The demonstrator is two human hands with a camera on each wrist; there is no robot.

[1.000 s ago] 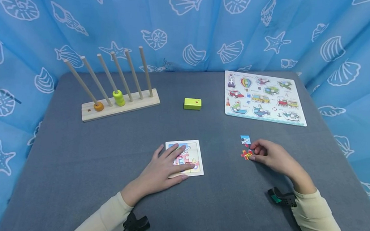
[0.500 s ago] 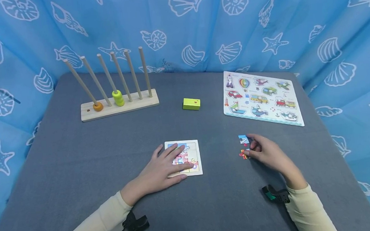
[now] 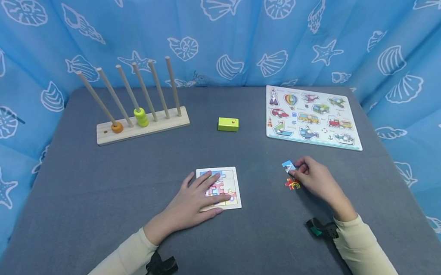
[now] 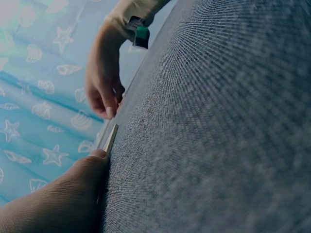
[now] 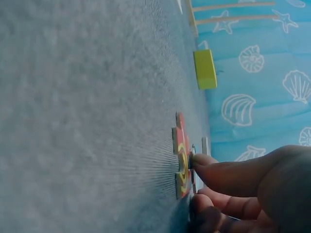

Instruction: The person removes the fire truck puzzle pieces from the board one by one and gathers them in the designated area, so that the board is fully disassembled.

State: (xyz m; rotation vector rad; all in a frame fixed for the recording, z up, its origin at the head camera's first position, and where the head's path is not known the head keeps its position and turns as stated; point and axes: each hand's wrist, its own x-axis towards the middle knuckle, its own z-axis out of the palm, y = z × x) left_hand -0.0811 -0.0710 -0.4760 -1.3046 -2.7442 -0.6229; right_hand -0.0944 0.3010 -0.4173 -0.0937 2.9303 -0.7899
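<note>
My left hand [image 3: 194, 200] lies spread, palm down, over a small square jigsaw puzzle [image 3: 230, 175] in a pale frame, hiding much of its left part. Bare board shows at the puzzle's upper right. Further right, my right hand [image 3: 317, 181] pinches a blue jigsaw piece [image 3: 288, 165] with a white pattern between thumb and fingers. Just below that piece lies a red jigsaw piece [image 3: 292, 184] with a yellow swirl. In the right wrist view, the red piece [image 5: 181, 158] is flat on the cloth beside my thumb, and the blue piece is mostly hidden behind it.
A wooden peg rack [image 3: 146, 128] with orange and lime-green beads stands at the back left. A lime-green block [image 3: 228, 124] sits at back centre. On the back right lies a vehicle puzzle board [image 3: 316, 145]. A shell-print curtain [image 3: 235, 32] hangs behind the grey table [image 3: 92, 186].
My right hand has shifted slightly left, from the red piece to the blue one, which has turned under its fingers. The left hand has stayed on the puzzle.
</note>
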